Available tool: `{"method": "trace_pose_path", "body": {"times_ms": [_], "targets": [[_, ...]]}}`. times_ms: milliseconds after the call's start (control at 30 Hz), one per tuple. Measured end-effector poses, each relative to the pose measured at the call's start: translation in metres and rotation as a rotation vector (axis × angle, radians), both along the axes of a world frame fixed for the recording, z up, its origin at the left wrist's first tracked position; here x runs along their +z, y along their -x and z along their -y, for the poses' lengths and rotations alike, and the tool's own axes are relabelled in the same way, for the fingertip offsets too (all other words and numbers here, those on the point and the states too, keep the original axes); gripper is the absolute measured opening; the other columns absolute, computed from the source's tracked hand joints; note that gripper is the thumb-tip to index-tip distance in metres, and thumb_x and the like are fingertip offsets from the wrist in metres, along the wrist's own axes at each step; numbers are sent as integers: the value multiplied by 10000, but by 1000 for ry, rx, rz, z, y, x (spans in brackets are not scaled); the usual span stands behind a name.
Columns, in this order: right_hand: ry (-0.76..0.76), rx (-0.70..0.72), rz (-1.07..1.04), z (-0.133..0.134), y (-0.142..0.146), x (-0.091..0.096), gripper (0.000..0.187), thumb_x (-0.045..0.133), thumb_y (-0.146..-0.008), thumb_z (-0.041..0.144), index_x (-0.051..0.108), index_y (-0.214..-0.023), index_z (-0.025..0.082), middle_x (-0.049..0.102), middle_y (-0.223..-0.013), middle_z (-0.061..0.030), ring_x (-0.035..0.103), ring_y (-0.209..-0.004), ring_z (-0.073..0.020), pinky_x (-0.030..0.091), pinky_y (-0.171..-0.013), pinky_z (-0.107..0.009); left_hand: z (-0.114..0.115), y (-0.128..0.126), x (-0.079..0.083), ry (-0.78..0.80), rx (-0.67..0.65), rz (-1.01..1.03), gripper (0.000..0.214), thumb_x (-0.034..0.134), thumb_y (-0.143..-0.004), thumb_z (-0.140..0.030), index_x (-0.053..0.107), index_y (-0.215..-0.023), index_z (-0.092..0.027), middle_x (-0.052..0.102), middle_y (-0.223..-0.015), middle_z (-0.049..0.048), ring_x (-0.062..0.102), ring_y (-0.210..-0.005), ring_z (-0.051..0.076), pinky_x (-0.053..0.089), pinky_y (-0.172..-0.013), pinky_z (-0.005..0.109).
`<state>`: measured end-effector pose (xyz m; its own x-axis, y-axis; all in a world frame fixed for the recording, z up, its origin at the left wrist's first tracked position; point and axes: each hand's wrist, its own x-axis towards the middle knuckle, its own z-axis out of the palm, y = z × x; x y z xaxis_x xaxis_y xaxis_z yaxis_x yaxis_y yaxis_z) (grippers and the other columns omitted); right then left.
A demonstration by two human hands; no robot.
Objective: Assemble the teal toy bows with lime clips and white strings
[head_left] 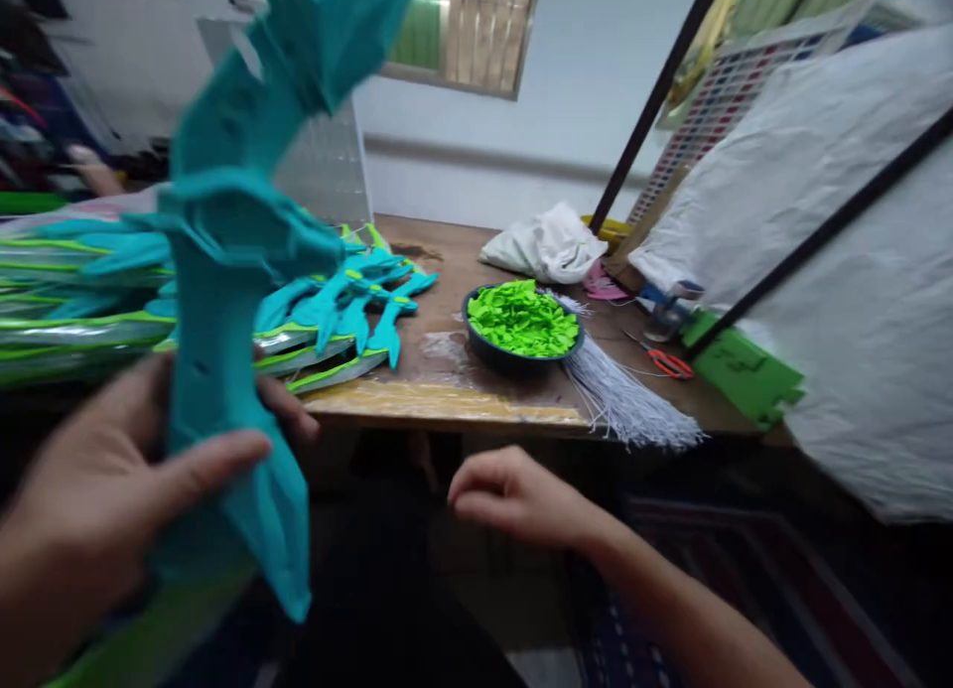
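Head view: a teal fin (215, 341), gripped upright by the left hand (111, 489), spans eight to ten o'clock.
Thumb crosses its front, fingers wrap behind, probably to steady its length. Toward six o'clock the right hand (513, 494) curls loosely, short of the table (447, 246) edge; I cannot tell whether it holds anything. Similar fins (353, 316) lie stacked at nine o'clock; toward three, a bowl (513, 364) likely keeps loose green pieces (521, 318) together.

Workshop, apparently: wooden workbench (451, 251), piled turquoise parts (328, 306), bowl (513, 361) of green pieces (521, 316), white cords (632, 390), scissors (670, 363).
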<state>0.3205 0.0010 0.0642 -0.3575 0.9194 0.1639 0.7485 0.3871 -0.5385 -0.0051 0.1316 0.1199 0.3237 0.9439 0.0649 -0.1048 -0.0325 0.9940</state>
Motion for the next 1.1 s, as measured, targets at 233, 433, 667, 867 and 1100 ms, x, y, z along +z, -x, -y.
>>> {"method": "trace_pose_path", "body": {"times_ms": [233,433,667,867,1100], "targets": [[-154,-755,95,-138,-116,7,233,512,-956,173,739,-992,134,749,-1059,-106,687,-998,-209,510,-904,-303,52,-68,-104,404,-140,-7,525,922,-643,-465,720,-1107,-327,723,-941,65,709,-784,294,612,-641,348],[33,-803,252,-222,-134,-10,124,765,-863,239,715,-867,126,739,-959,-78,681,-959,-209,519,-950,-377,69,-56,-142,468,-97,22,500,909,-705,-455,694,-1123,-283,716,-1087,69,693,-984,264,570,-796,282],[19,-887,175,-227,-137,-19,166,638,-934,180,719,-933,35,716,-949,-147,664,-916,-177,483,-915,-330,69,-44,-136,462,-95,212,370,629,-962,-549,615,-1191,-258,577,-639,-6,573,-506,174,552,-653,349],[-292,-1018,-22,-211,-127,-2,301,452,-997,135,649,-1190,14,672,-1144,-233,642,-1025,-215,458,-1001,-394,72,-36,-134,443,-22,176,452,817,-832,-442,623,-1146,-180,717,-909,85,676,-818,203,568,-727,276],[-422,-379,-366,-98,2,-10,247,555,-1003,190,715,-1190,210,649,-920,-46,598,-739,-154,504,-704,-279,85,-35,-124,314,39,51,375,707,-925,-459,603,-1125,-159,665,-731,19,584,-628,134,501,-576,209]]}}
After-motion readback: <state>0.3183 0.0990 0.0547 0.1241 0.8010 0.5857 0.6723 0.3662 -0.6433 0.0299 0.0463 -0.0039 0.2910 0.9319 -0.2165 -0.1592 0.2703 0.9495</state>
